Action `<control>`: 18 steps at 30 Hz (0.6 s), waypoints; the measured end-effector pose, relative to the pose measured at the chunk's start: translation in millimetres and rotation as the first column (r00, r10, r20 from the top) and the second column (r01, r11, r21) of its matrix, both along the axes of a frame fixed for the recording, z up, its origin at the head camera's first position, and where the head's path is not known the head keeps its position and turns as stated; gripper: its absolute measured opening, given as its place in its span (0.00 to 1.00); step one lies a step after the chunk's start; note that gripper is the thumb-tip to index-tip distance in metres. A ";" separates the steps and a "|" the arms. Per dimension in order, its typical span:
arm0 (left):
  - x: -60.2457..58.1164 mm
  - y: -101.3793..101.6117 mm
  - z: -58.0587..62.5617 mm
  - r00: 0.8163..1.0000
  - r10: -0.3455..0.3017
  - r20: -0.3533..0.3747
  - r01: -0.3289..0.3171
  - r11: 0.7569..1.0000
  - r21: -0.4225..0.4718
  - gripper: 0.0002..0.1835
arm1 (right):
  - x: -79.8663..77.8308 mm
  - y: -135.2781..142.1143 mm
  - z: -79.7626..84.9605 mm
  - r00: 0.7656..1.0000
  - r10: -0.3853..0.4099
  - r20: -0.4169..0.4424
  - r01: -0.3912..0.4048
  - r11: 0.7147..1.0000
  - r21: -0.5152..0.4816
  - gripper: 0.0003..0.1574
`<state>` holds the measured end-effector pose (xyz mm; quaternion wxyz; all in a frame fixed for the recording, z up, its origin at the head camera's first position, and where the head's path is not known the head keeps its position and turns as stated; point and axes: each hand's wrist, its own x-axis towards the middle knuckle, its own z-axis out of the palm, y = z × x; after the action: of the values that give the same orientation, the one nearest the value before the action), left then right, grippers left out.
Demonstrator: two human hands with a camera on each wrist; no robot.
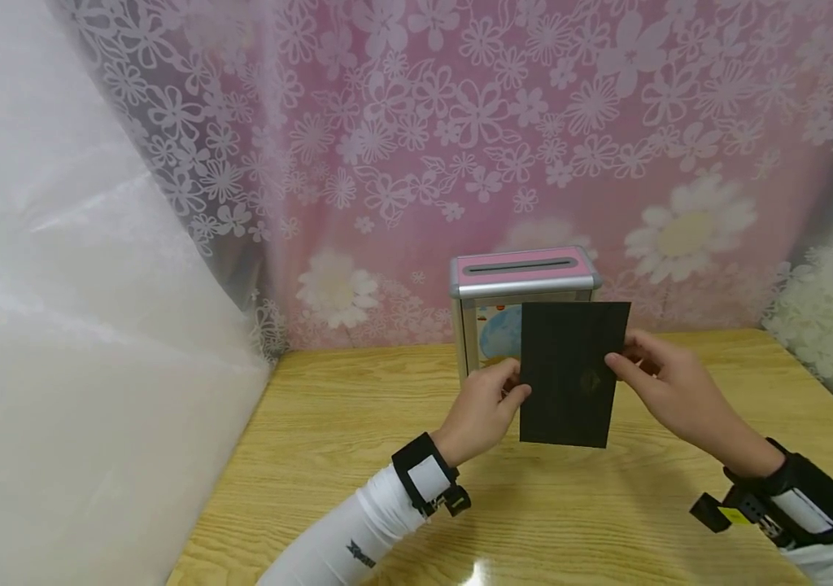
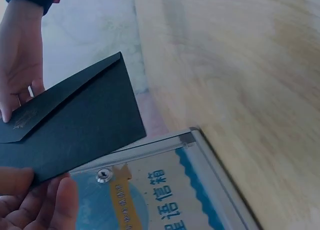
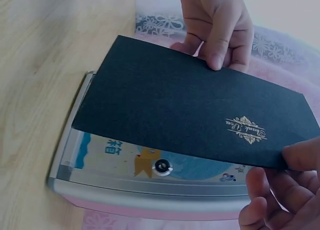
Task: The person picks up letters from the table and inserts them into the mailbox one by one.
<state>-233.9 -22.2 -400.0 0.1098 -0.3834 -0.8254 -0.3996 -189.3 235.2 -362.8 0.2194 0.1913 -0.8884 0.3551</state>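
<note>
A black envelope (image 1: 570, 391) with gold "Thank You" lettering, plainest in the right wrist view, is held upright above the table. My left hand (image 1: 487, 407) pinches its left edge between thumb and fingers. On the opposite edge, my right hand (image 1: 669, 391) pinches it, thumb in front. Behind the envelope stands a mailbox (image 1: 525, 273) with a pink top, silver trim and a dark slot (image 1: 521, 266). The envelope hides much of the box's front. A round keyhole lock (image 2: 104, 176) shows on that front in the left wrist view, where the envelope's flap (image 2: 70, 97) is also visible.
The box stands on a wood-grain table (image 1: 329, 439), near its back edge. A pink flowered curtain (image 1: 416, 163) hangs behind it. White sheeting (image 1: 94, 325) borders the table on the left. Each wrist wears a black strap with a small camera.
</note>
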 end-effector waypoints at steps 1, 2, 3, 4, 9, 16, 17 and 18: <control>-1.0 -0.1 1.4 1.000 -0.002 -0.005 0.002 1.000 0.019 0.04 | -0.7 -0.8 1.7 1.000 0.000 -0.007 0.000 1.000 0.004 0.02; -2.1 -0.4 3.1 1.000 -0.004 -0.012 0.004 0.999 0.036 0.04 | -1.1 -1.6 3.4 1.000 0.001 -0.010 -0.001 1.000 0.001 0.02; -3.4 -0.6 5.2 1.000 -0.004 -0.020 0.005 0.999 0.052 0.04 | -1.6 -2.1 4.5 1.000 0.004 -0.009 -0.004 1.000 -0.002 0.03; -4.7 -0.8 7.7 1.000 -0.004 -0.028 0.006 0.998 0.065 0.04 | -1.9 -2.5 5.4 1.000 0.006 -0.010 -0.006 1.000 0.000 0.05; -11.6 -2.4 25.8 0.998 0.001 -0.056 0.005 0.993 0.118 0.02 | -5.3 -5.1 10.4 1.000 0.019 -0.019 -0.019 1.000 -0.003 0.12; -22.1 -1.9 61.6 0.989 0.038 -0.142 -0.014 0.987 0.162 0.05 | -22.2 -11.8 36.5 0.986 0.039 -0.165 -0.037 0.999 0.013 0.05; -23.5 -1.5 67.5 0.986 0.048 -0.159 -0.021 0.986 0.164 0.05 | -24.7 -12.7 42.4 0.982 0.035 -0.183 -0.033 0.999 0.015 0.04; -25.1 -0.9 73.1 0.983 0.060 -0.172 -0.030 0.985 0.168 0.06 | -27.2 -13.5 48.2 0.980 0.032 -0.196 -0.030 0.999 0.015 0.04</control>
<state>-259.1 -23.1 -326.9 0.2228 -0.3881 -0.7850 -0.4283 -216.5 221.7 -314.6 0.2990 0.2404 -0.8616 0.3324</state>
